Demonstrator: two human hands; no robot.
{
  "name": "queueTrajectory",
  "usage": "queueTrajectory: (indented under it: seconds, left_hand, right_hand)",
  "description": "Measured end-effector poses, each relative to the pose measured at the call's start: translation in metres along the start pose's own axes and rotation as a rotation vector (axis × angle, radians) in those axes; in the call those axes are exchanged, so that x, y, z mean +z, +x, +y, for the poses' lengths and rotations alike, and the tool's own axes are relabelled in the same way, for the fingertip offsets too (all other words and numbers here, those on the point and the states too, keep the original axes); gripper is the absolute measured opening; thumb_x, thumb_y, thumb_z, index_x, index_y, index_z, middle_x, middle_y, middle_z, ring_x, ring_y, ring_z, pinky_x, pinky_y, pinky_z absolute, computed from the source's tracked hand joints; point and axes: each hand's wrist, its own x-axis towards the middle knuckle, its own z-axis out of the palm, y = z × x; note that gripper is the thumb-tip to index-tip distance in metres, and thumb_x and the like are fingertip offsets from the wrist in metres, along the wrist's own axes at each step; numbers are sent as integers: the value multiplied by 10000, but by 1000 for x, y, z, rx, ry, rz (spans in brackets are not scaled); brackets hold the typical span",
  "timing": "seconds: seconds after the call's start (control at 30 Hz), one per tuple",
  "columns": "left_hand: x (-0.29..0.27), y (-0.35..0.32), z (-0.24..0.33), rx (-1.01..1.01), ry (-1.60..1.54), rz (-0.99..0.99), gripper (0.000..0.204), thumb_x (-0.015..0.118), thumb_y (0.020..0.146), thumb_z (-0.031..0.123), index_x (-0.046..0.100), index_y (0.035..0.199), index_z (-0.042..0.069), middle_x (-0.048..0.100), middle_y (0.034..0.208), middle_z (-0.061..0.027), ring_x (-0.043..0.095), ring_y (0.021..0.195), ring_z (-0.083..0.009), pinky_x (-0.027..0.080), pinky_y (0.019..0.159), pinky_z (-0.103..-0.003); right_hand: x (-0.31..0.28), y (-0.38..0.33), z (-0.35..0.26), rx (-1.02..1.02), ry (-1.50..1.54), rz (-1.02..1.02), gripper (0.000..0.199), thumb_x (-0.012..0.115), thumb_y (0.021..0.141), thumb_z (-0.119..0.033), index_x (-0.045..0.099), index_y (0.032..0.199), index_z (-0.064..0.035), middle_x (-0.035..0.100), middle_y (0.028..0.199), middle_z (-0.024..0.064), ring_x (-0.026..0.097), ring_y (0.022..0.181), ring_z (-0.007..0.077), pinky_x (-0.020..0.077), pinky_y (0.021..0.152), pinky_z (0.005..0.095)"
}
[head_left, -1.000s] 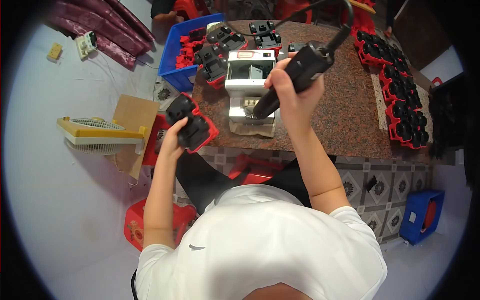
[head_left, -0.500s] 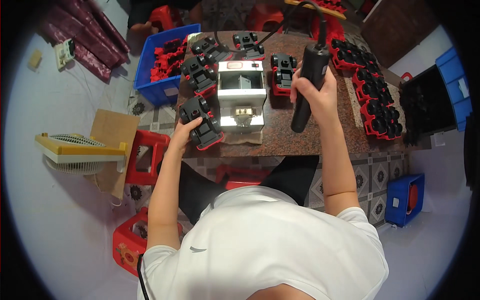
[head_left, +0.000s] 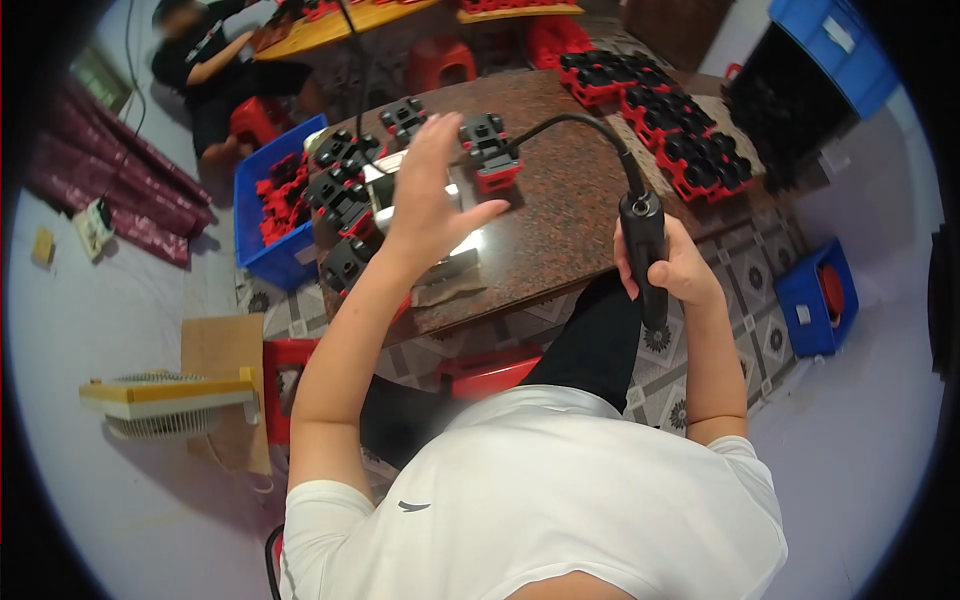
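My left hand is stretched out with its fingers extended, holding nothing, above the white box-shaped device, which it partly hides. Close to its fingertips, a toy car with a black underside and red body lies wheels up. More upturned toy cars line the device's left side and far side. In my right hand, wrapped round its black body, is a corded electric screwdriver. It is upright, just off the table's near edge, with its cable rising from the top.
Rows of red-and-black toy cars sit on the table's right part. A blue crate of red parts stands at the left. Beyond it, a person sits at a yellow table. A yellow-and-white fan is at far left.
My left hand has let go of the near-left toy car and moved forward and right over the device. My right hand has drawn back with the screwdriver. The view has turned.
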Motion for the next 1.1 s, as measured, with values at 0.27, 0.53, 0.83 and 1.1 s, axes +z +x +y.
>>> queueTrajectory:
  seconds: [0.27,0.53,0.83,1.1]
  left_hand:
    - [50,29,-16,-190,-106,-345,344,623,803,62,555,1139,90,568,688,-120,565,619,-252,444,599,-347]
    - [41,83,-38,-138,201,-406,349,634,756,73,564,1096,108,628,855,-143,616,826,-336,483,699,-431]
    - [134,123,-99,5,417,-578,376,519,717,-47,605,1052,102,599,939,-149,610,877,-349,495,726,-425]
    - [200,162,-178,54,732,-783,220,678,732,144,596,934,111,596,876,-122,628,855,-295,510,696,-403]
  right_hand:
    - [-25,-25,7,148,175,419,408,639,861,-359,450,1048,-50,557,761,44,550,540,103,476,475,243]
    - [-105,56,106,392,42,471,413,758,748,-267,493,990,-62,558,742,32,557,579,111,487,483,283]
    - [-175,140,218,590,205,494,408,665,827,-419,517,871,-41,589,701,87,571,518,151,499,456,293]
    - [-162,182,229,668,-990,602,519,713,687,-338,590,1049,14,599,1059,205,594,989,325,488,835,405]
